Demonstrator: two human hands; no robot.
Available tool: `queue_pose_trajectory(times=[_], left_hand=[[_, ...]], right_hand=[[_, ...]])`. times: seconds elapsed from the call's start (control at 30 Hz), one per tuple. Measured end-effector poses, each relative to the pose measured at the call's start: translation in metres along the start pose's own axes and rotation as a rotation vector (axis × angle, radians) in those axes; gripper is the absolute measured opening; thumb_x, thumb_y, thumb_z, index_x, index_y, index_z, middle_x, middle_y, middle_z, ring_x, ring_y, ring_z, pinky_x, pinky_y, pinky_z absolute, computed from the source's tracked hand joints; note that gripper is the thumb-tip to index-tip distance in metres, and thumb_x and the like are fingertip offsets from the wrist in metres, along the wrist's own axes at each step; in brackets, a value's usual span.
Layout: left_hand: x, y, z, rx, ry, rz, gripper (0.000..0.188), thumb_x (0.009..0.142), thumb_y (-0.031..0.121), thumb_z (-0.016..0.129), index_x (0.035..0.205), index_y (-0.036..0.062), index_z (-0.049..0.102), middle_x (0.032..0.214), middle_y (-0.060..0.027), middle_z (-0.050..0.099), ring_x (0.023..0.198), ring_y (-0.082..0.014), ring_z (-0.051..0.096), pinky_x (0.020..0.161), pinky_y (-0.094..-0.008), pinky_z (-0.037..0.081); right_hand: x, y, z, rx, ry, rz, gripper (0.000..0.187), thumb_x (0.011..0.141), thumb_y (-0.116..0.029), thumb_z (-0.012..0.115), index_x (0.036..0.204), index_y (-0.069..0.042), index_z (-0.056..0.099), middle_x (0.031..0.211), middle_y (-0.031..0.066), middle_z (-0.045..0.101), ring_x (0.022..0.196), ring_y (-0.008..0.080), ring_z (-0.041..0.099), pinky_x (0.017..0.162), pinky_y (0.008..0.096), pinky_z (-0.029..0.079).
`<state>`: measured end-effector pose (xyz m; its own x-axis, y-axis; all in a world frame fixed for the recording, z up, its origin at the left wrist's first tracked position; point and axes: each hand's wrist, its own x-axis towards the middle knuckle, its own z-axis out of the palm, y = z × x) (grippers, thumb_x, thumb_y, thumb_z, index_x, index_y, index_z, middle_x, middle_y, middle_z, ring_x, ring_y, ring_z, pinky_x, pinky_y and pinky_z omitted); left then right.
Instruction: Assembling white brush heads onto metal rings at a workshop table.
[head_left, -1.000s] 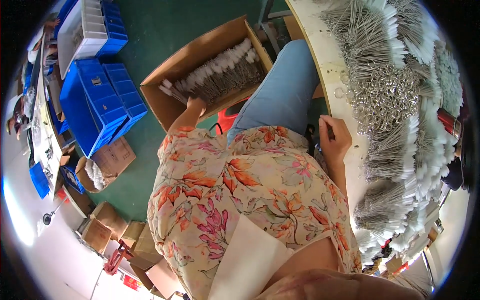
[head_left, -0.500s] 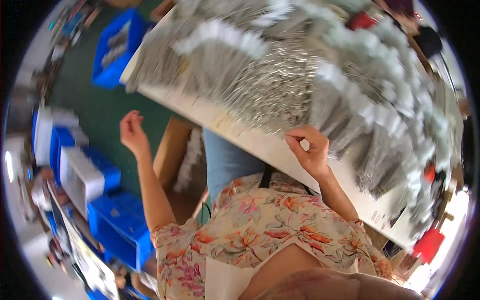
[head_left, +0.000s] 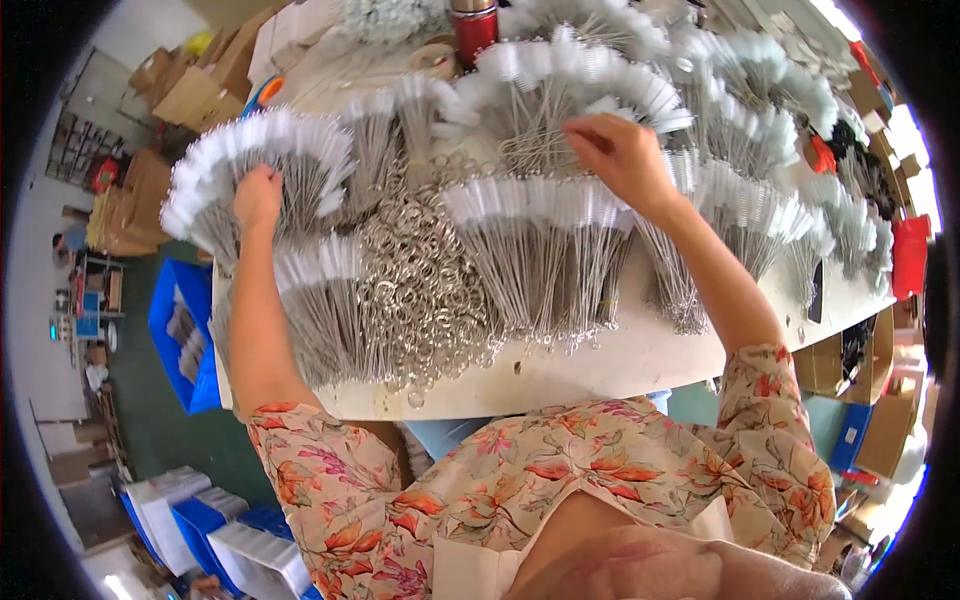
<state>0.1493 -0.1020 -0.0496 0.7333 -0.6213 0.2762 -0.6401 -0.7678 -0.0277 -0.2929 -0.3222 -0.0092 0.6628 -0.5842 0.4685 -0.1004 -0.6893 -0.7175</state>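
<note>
My left hand (head_left: 260, 197) is over a fanned bundle of wire-handled brushes (head_left: 195, 190) with white bristles, at the left of the table. Its fingers are curled closed; whatever is in them is hidden. At the far middle, my right hand (head_left: 622, 158) hovers by another spread of white-bristled brushes (head_left: 540, 75), fingertips pinched together near the looped wire handles. I cannot make out what they hold. Between the rows lies a heap of shiny metal split rings (head_left: 420, 285), and closer bundles of brushes (head_left: 530, 265) stretch to its right.
A red metal flask (head_left: 475, 32) and a roll of tape (head_left: 433, 60) stand at the far side. Orange-handled scissors (head_left: 268, 90) lie at the far left edge. More brushes cover the right side. A blue crate (head_left: 185, 335) sits on the floor at left.
The view has swung round to face the table squarely. My left hand has gone from beside the table to the left brushes; my right hand has reached from the near edge to the far brushes.
</note>
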Motion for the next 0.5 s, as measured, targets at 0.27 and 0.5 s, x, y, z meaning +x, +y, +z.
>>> queue_pose_trajectory(times=[0.27,0.5], left_hand=[[0.003,-0.007,-0.005,-0.073,0.051,0.026,0.019,0.080,0.029,0.053,0.083,0.0123,0.061,0.088,-0.0120,0.063,0.078,-0.0342,0.060,0.066,-0.0431,0.047],[0.002,0.102,-0.037,-0.663,0.499,0.020,0.025,0.084,0.028,0.053,0.083,0.0039,0.060,0.081,-0.0168,0.062,0.075,-0.0338,0.060,0.067,-0.0427,0.045]], right_hand=[[0.096,0.063,0.043,-0.454,-0.232,0.233,0.038,0.071,-0.043,0.061,0.084,-0.008,0.067,0.082,0.0122,0.066,0.078,0.0294,0.063,0.071,0.0396,0.050],[0.094,0.081,0.043,-0.320,-0.073,0.377,0.024,0.067,-0.029,0.060,0.082,-0.012,0.067,0.083,0.0124,0.065,0.080,0.0293,0.063,0.072,0.0393,0.050]])
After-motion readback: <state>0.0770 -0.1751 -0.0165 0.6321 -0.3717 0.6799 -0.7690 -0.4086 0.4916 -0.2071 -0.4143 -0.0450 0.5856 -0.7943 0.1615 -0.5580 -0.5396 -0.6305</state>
